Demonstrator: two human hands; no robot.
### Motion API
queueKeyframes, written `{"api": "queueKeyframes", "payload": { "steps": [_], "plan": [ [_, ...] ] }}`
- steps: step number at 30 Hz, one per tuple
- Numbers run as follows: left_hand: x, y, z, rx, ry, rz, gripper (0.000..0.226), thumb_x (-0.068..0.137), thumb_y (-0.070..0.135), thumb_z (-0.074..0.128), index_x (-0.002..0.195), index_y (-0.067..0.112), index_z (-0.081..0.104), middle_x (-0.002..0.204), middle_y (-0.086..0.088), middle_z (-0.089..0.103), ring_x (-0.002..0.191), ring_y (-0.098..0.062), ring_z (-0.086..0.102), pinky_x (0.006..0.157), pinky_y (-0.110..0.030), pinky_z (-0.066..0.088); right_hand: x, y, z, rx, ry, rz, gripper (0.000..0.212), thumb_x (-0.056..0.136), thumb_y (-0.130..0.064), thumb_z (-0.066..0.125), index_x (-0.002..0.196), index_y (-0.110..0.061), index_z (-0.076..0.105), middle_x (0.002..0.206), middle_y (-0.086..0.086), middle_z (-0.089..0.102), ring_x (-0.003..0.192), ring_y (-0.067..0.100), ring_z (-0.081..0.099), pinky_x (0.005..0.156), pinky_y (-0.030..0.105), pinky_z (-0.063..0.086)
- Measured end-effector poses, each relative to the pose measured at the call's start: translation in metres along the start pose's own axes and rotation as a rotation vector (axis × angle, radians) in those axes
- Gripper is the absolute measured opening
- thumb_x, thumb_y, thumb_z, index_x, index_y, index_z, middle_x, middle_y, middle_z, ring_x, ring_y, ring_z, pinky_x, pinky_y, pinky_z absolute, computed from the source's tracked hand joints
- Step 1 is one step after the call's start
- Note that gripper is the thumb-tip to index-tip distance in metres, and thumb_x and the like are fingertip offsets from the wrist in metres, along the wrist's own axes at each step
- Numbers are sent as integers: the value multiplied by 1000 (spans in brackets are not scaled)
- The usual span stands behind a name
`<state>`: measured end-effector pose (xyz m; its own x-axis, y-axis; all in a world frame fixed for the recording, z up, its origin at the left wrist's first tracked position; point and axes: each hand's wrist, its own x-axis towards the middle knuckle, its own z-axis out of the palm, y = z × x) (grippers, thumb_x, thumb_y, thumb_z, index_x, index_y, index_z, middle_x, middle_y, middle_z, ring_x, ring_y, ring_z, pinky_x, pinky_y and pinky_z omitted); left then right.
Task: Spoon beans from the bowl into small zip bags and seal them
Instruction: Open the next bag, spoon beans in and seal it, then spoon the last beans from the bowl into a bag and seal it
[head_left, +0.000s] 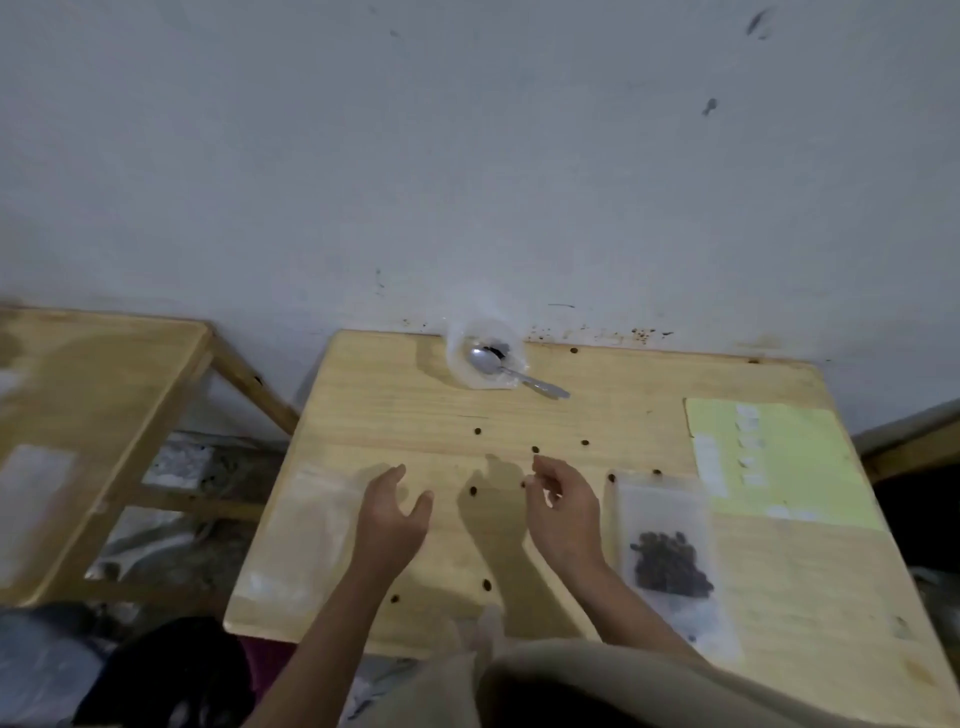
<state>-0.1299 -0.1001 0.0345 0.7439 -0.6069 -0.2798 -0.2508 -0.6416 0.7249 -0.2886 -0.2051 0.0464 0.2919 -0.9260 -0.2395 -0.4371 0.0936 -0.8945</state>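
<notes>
A clear plastic bowl (485, 358) stands at the far edge of the wooden table (571, 405), holding a few dark beans and a metal spoon (511, 370) whose handle sticks out to the right. A zip bag with beans (670, 561) lies flat on the right. An empty zip bag (306, 535) lies on the left. Several loose beans (535, 449) are scattered over the tabletop. My left hand (392, 519) hovers over the table with fingers spread and relaxed. My right hand (563, 506) has its fingers curled, the fingertips close to a loose bean (523, 484).
A pale green sheet (800, 467) with small white pieces lies at the right back of the table. A second wooden table (93, 415) stands to the left with a gap between. The wall rises right behind the bowl.
</notes>
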Motion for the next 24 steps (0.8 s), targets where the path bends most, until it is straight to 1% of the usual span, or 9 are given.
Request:
{"api": "queueKeyframes", "payload": {
  "steps": [6, 8, 10, 12, 15, 18, 20, 22, 24],
  "plan": [
    [29, -70, -73, 262, 97, -118, 53, 87, 24, 64, 130, -2, 50, 135, -22, 48, 125, -36, 44, 103, -40, 35, -21, -26, 109, -74, -327, 103, 23, 89, -12, 56, 110, -7, 65, 105, 7, 66, 99, 20, 61, 86, 25, 47],
    [37, -81, -89, 336, 94, -39, 38, 85, 24, 59, 110, -3, 63, 113, -23, 60, 106, -37, 57, 85, -36, 47, -23, -32, 140, -81, -378, 173, 23, 90, -15, 55, 108, -7, 65, 104, 7, 64, 100, 21, 60, 79, 22, 43],
    [43, -88, -100, 389, 17, 22, 16, 71, 19, 71, 77, 5, 68, 82, -16, 64, 78, -32, 64, 64, -24, 48, -24, -35, 165, -94, -433, 232, 12, 87, -17, 56, 92, -10, 64, 88, 6, 60, 83, 20, 59, 68, 21, 39],
    [48, -97, -107, 498, -91, 125, 21, 62, 10, 78, 57, 12, 58, 66, -6, 58, 66, -25, 58, 61, -26, 49, -26, -36, 185, -108, -456, 298, 13, 82, -17, 58, 73, -13, 50, 70, 3, 50, 65, 19, 51, 54, 25, 36],
    [51, -104, -112, 487, -72, 144, 9, 82, 9, 59, 75, 7, 65, 89, -11, 63, 90, -31, 57, 85, -35, 46, -29, -34, 205, -45, -404, 374, 14, 78, -20, 60, 77, -12, 48, 71, 4, 50, 62, 19, 51, 42, 19, 35],
    [54, -109, -115, 347, -23, 83, 24, 83, 11, 64, 106, 4, 67, 105, -14, 63, 101, -33, 58, 86, -36, 45, -30, -34, 211, 21, -334, 401, 14, 82, -21, 60, 90, -10, 61, 82, 4, 63, 73, 19, 60, 57, 22, 46],
    [54, -107, -117, 164, 11, 15, 37, 84, 13, 65, 121, 7, 61, 105, -10, 62, 97, -26, 59, 81, -27, 48, -29, -36, 208, 32, -297, 372, 9, 86, -15, 56, 89, -10, 62, 84, 4, 64, 78, 19, 59, 69, 29, 47],
    [55, -103, -118, 27, 43, 30, 34, 83, 7, 68, 117, 10, 64, 95, -7, 61, 85, -16, 59, 69, -8, 43, -29, -38, 200, 29, -287, 314, 9, 86, -13, 57, 89, -9, 65, 86, 4, 66, 81, 19, 61, 73, 32, 50],
    [58, -96, -122, -54, 71, 60, 33, 81, 3, 70, 113, 12, 68, 92, -5, 60, 79, -11, 57, 64, -6, 42, -28, -44, 189, 48, -279, 259, 6, 82, -10, 60, 83, -12, 65, 83, 3, 66, 80, 20, 62, 71, 33, 51]
  ]
}}
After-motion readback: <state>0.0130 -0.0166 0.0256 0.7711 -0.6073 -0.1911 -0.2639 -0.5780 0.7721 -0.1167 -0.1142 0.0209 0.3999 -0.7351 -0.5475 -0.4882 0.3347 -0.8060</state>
